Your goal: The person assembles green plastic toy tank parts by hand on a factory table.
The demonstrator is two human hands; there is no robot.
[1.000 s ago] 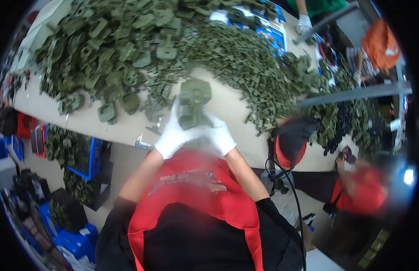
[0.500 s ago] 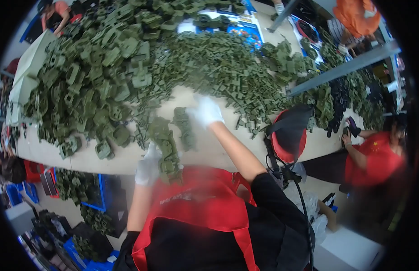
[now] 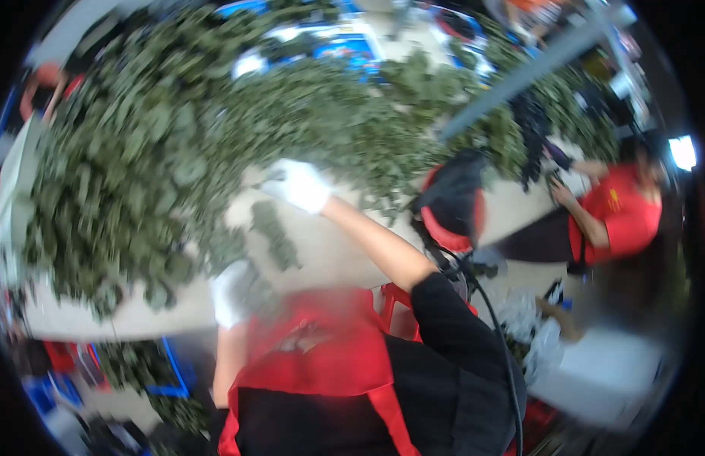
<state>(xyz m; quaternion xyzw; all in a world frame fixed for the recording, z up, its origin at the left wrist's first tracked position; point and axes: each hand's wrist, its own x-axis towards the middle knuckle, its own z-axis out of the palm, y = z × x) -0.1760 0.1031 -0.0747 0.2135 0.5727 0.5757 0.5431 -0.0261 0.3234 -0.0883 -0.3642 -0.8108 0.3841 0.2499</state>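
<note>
My left hand [image 3: 230, 292], in a white glove, is closed around a long olive-green plastic part [image 3: 259, 290] at the near edge of the table, in front of my red apron. Motion blurs the part's outline. My white-gloved right hand [image 3: 301, 187] is over the bare patch of tabletop, its fingertips pinched on a small dark-green plastic piece [image 3: 255, 185]. Between both hands a second long green plastic part [image 3: 275, 236] lies flat on the table, touched by neither. Just beyond my right hand spreads a heap of small green plastic pieces [image 3: 314, 114].
Larger green parts [image 3: 109, 190] are piled at the left. A black-and-red cap-like thing [image 3: 451, 199] with cables sits right of my forearm. A grey metal bar [image 3: 520, 72] crosses the far right. A person in a red shirt [image 3: 615, 205] works at the right.
The whole view has swung, shifting the table leftward and blurring it. My right hand has drawn back from the heap with a small piece in its fingertips. The left hand still holds its part.
</note>
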